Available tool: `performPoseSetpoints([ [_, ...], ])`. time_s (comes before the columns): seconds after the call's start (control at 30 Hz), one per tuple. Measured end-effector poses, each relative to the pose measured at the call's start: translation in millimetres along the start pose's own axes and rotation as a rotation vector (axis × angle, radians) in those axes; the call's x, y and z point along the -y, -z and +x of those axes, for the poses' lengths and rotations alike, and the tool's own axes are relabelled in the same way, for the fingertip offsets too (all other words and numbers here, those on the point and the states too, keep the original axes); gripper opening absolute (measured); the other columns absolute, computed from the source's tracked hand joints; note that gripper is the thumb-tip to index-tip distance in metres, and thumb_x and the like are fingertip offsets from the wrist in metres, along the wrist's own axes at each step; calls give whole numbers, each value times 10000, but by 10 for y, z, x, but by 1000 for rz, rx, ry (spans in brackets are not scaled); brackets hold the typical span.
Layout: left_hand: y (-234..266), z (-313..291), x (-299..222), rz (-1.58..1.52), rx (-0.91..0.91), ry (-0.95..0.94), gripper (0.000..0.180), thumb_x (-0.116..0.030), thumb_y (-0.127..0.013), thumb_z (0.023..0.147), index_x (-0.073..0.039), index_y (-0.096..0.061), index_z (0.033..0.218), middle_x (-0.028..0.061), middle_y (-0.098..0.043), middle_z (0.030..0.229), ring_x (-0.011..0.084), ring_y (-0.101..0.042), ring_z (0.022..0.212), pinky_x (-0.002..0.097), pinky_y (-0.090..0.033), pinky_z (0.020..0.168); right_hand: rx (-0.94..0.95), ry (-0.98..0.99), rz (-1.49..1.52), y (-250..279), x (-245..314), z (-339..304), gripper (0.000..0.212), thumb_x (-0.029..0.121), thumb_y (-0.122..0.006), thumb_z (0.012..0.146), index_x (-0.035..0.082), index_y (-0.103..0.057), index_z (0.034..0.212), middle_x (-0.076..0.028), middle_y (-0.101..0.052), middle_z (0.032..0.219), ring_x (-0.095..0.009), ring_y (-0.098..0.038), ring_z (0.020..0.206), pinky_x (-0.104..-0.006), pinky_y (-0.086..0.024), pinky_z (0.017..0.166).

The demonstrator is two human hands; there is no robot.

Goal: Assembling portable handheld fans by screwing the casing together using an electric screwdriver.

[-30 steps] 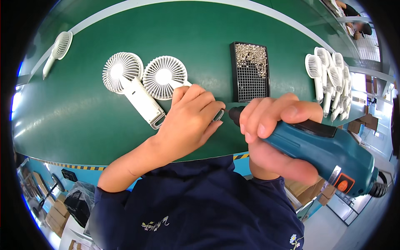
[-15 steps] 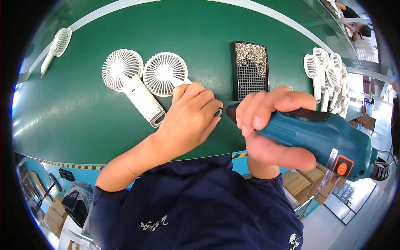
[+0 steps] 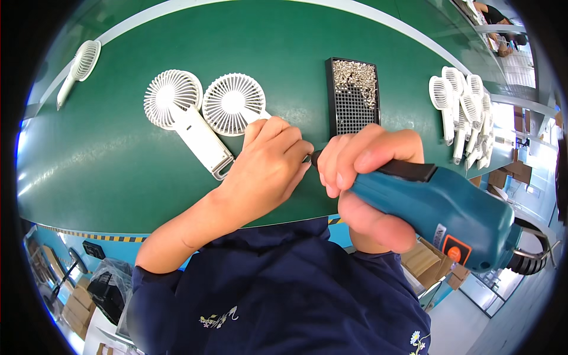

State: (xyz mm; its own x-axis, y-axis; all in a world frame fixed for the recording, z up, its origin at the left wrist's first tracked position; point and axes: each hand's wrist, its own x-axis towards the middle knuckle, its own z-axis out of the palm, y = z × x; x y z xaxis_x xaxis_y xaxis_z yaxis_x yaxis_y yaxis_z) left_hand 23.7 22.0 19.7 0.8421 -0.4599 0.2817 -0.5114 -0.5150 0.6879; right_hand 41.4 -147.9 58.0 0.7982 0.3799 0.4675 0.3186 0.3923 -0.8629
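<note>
My right hand (image 3: 373, 177) is wrapped round a teal electric screwdriver (image 3: 438, 207), its dark nose pointing left. That nose meets the fingertips of my left hand (image 3: 269, 157). My left hand is closed over the handle of a white handheld fan (image 3: 235, 103); its round slatted head lies on the green table, and most of the handle is hidden under my fingers. Right beside it to the left lies a second white fan (image 3: 201, 139) with a metal loop at its handle end. The screwdriver's tip and any screw there are hidden.
Beyond my right hand stands a black tray (image 3: 354, 97) with many small screws heaped at its far end. Several white fans (image 3: 467, 112) are piled at the table's right edge. Another fan (image 3: 80, 70) lies at the far left. Cardboard boxes (image 3: 429, 260) are below right.
My right hand has brought the screwdriver left, so its nose now reaches my left fingertips and the fan's handle end. My left hand and the fans have hardly moved.
</note>
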Motion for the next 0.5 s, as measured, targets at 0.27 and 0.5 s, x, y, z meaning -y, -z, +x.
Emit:
performPoseSetpoints([
  [0.27, 152, -16, -59, 61, 24, -14, 339, -42, -730, 685, -31, -644, 1012, 79, -571, 970, 277, -503, 1053, 431, -404, 887, -238, 315, 9, 331, 305, 33, 796, 757, -511, 785, 35, -507, 1118, -66, -527, 785, -141, -484, 508, -285, -401, 472],
  [0.5, 91, -48, 23, 120, 44, -66, 325, -52, -715, 728, -40, -660, 1047, 92, -614, 1121, 286, -563, 1101, 465, -413, 985, -501, 318, -138, 533, -136, 93, 721, 765, -388, 836, 96, -543, 1055, -30, -486, 670, -122, -432, 419, -262, -378, 370],
])
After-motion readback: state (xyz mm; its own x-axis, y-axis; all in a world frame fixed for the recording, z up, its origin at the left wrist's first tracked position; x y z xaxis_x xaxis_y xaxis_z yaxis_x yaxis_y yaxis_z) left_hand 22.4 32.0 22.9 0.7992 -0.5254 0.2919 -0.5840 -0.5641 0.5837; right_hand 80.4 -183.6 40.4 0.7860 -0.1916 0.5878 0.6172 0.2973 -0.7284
